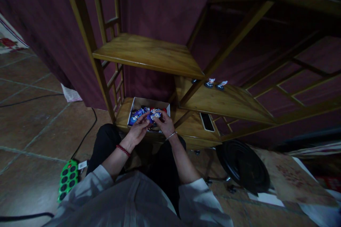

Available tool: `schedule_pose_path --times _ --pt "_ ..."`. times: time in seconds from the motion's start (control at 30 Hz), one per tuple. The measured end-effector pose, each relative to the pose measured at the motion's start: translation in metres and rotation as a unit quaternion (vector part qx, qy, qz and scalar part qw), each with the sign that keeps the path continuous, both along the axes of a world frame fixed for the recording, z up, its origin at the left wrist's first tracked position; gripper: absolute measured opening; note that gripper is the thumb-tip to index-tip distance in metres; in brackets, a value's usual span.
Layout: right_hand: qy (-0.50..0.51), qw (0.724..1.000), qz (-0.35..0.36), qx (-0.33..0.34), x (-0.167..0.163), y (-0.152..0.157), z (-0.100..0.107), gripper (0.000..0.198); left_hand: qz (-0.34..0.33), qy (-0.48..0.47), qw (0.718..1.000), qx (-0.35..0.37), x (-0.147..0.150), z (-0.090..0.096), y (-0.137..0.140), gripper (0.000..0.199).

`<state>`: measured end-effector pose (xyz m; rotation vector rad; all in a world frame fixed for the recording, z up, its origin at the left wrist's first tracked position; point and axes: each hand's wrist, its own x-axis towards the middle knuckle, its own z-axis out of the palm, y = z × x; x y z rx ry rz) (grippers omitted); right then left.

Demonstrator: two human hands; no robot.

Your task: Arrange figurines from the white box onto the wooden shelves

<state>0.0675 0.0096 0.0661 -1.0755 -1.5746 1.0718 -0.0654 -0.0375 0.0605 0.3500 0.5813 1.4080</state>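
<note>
Between my two hands, just over the near edge of a white box, is a small blue and white figurine [155, 115]. My left hand [139, 127] pinches it from the left, with a red bead bracelet at the wrist. From the right, my right hand [165, 123] has its fingers closed on the same figurine; a pale bracelet circles that wrist. The open white box [149, 101] stands on the low shelf and holds several blue, purple and red figurines [137, 113]. My fingers cover part of the held piece.
Small figurines [210, 83] stand on the middle shelf [226, 103] at right. A phone [207, 122] lies on the bottom shelf. An upper shelf [151, 51] overhangs the box. A black round stool [243, 165] is at right; a green power strip [68, 180] lies on the floor at left.
</note>
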Motion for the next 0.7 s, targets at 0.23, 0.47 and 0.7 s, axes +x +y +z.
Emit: schedule_pose_path --times 0.23,0.47,0.7 --pt "0.016 1.000 0.000 -0.021 -0.0007 -0.0018 0.0007 0.035 -0.001 0.009 1.000 -0.015 -0.0010 0.0014 0.0010 0.032" --pt "0.036 0.999 -0.009 -0.038 -0.0001 -0.0052 0.0058 0.036 -0.014 -0.001 0.999 -0.031 -0.0011 0.0036 0.0011 0.028" --pt "0.040 0.998 -0.006 -0.045 -0.0020 -0.0063 0.0050 0.038 -0.006 -0.005 0.999 -0.041 -0.0020 0.0035 0.0012 0.029"
